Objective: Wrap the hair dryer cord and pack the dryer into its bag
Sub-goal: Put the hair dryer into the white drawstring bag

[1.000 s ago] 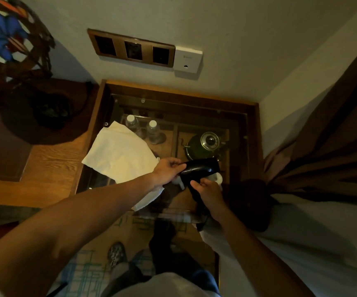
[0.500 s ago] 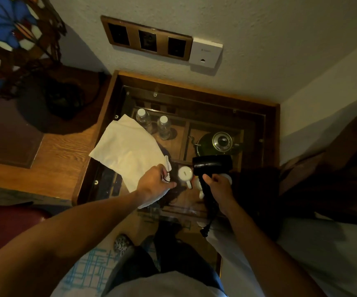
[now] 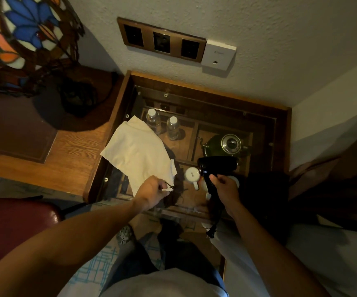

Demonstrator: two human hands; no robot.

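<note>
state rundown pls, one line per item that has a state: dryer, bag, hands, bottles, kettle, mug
hair dryer: held up by its handle, cord bunched along it, plug dangling
cloth bag: lying flat on the glass top, not opened
left hand: pinching the bag's drawstring
right hand: gripping the dryer handle
water bottles: upright, capped
kettle: lid on
mug: on its side

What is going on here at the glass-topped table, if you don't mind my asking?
A person is packing up a black hair dryer. The right hand grips its handle, with the cord wound round the handle and the plug dangling below. The left hand pinches the corner of a cream cloth bag lying on the glass table, by its drawstring. The dryer is not yet in the bag. Bottles, a kettle and cups sit under the glass.
</note>
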